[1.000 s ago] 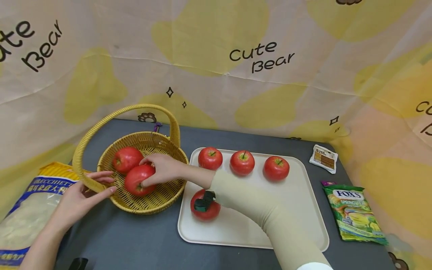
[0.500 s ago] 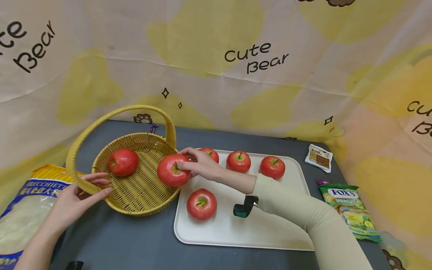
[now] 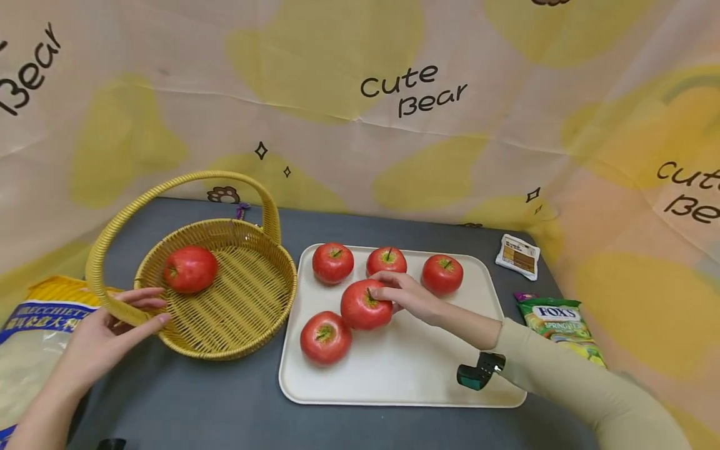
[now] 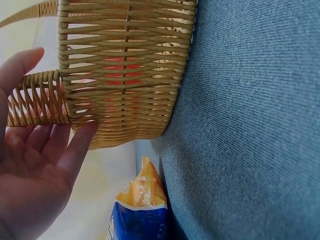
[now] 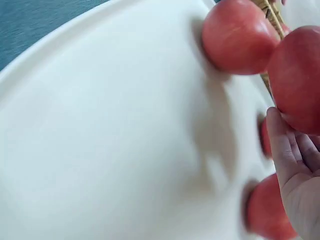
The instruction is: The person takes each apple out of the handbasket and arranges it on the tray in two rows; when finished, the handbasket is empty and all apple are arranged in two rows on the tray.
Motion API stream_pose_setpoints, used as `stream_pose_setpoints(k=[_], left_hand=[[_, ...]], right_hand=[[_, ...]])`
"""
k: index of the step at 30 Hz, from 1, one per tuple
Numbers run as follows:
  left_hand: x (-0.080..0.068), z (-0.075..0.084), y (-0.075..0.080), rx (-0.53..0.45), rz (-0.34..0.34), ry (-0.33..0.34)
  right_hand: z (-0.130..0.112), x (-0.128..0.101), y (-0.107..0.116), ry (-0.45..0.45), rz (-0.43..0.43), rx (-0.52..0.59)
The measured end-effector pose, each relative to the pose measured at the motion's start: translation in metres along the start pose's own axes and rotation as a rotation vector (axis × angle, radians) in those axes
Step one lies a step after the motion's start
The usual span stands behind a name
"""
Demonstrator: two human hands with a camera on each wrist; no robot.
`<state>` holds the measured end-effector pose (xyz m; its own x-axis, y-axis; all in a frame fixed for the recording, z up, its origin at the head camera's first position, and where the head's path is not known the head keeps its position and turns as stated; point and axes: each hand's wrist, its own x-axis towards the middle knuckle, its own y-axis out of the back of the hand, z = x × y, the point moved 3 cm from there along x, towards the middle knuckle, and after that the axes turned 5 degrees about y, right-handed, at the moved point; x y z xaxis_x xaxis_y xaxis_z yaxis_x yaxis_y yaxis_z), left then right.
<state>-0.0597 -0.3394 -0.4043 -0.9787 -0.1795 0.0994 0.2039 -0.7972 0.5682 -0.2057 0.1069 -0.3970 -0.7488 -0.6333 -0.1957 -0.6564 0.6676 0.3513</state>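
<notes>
My right hand grips a red apple by its top and side. The right wrist view shows this apple raised off the white tray, with a shadow below it. Just left of it another apple sits on the tray. My left hand holds the base of the yellow wicker basket's handle, thumb and fingers on either side; the left wrist view shows the hand against the basket. Inside the basket, at its left, lies one apple.
Three apples stand along the tray's back edge, among them a left one and a right one. A pasta bag lies left of the basket. At the right are a green candy bag and a small white packet.
My right hand has lifted one of the two apples out of the basket and carried it right, over the tray. The left hand stays on the basket handle. The head view has shifted slightly right.
</notes>
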Motion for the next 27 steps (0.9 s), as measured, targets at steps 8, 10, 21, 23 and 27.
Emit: stream_pose_setpoints(k=[8, 10, 21, 23, 27], left_hand=[[0.001, -0.001, 0.002, 0.029, -0.006, 0.01], [0.001, -0.001, 0.001, 0.027, -0.009, 0.001], [0.001, -0.004, 0.002, 0.038, -0.012, 0.008], [0.001, -0.003, 0.002, 0.033, -0.015, 0.012], [0.001, 0.0, 0.001, 0.025, -0.016, 0.012]], right_hand=[[0.035, -0.027, 0.006, 0.071, -0.04, -0.132], [0.04, -0.032, 0.005, 0.086, -0.053, -0.151], [0.053, -0.044, 0.004, 0.081, -0.061, -0.219], [0.054, -0.045, 0.005, 0.09, -0.059, -0.214], [0.06, -0.043, 0.008, 0.094, -0.046, -0.198]])
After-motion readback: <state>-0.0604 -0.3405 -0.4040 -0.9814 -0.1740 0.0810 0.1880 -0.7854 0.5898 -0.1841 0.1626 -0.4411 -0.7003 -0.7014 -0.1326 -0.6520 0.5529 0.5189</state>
